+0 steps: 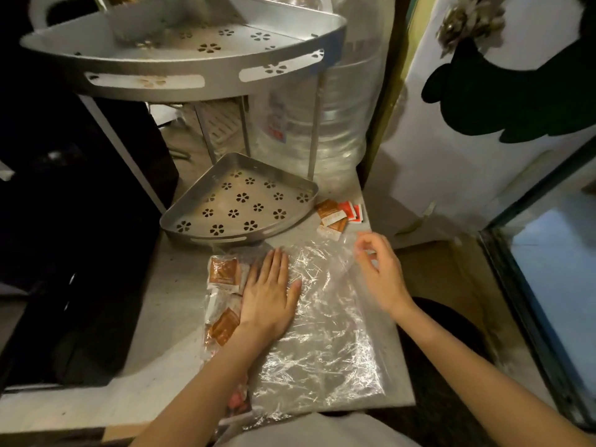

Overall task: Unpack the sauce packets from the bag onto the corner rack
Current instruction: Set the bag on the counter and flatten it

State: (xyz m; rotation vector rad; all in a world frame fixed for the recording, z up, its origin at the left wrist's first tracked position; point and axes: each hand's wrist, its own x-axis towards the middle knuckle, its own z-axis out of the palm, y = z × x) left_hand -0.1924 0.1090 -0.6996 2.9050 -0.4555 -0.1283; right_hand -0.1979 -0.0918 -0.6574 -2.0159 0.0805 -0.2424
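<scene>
A clear crinkled plastic bag (325,321) lies flat on the grey counter. My left hand (269,295) presses flat on its left part with straight fingers. Several orange-brown sauce packets (222,275) lie in the bag's left side, beside and under that hand. My right hand (379,269) pinches the bag's far right corner and lifts it a little. A small pile of orange and red sauce packets (338,214) lies loose on the counter behind the bag. The metal corner rack has a lower shelf (180,217) with flower cut-outs and an upper shelf (225,82) above it.
A large clear water bottle (322,124) stands behind the rack. A dark appliance (80,221) fills the left. On the right are a white door (483,156) and a glass-fronted cabinet (548,269). The counter's edge (387,404) runs close to my body.
</scene>
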